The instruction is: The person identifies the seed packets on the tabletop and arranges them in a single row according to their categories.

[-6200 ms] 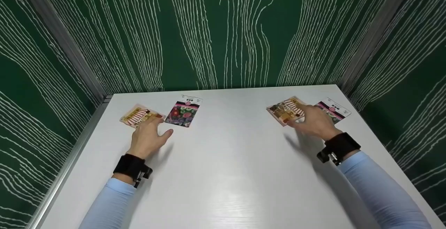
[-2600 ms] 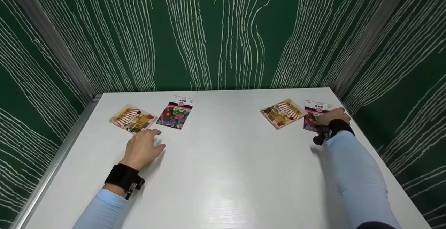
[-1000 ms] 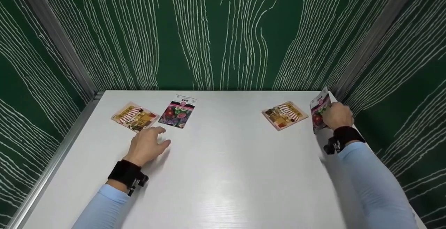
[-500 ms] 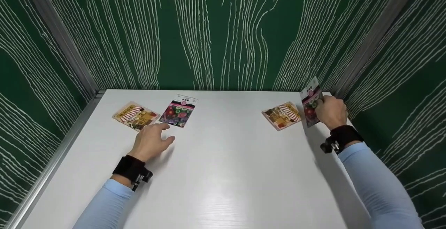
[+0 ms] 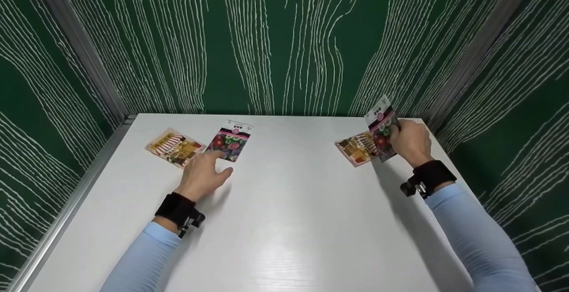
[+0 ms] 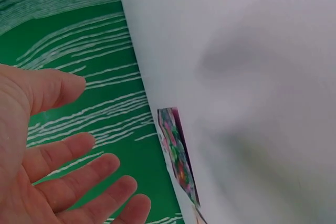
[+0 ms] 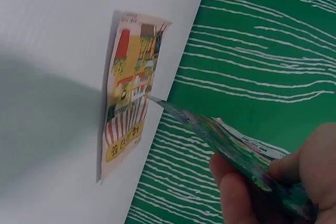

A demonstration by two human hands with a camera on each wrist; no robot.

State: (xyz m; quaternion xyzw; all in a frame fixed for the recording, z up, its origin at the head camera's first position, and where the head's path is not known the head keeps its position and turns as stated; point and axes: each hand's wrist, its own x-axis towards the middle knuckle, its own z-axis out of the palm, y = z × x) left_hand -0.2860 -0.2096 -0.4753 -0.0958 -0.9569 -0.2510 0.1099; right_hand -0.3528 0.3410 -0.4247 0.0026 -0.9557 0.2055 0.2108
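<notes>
My right hand pinches a seed packet printed with colourful blooms under a white and pink header, held up off the table. Its lower part overlaps the right yellow packet, which shows a shop with a red-striped awning and lies flat. In the right wrist view, thumb and fingers clasp the seed packet on both faces. My left hand hovers with loosely spread fingers, holding nothing. Just beyond it lie a left yellow packet and a matching left seed packet, partly covered by the fingertips in the head view.
A white table carries the packets near its far edge. Green walls with wavy white lines rise behind and at both sides, with grey metal posts at the corners.
My right hand has let go of the yellow packet, picked up the right seed packet, lifted it and brought it left over the yellow one. The left hand has shifted slightly right.
</notes>
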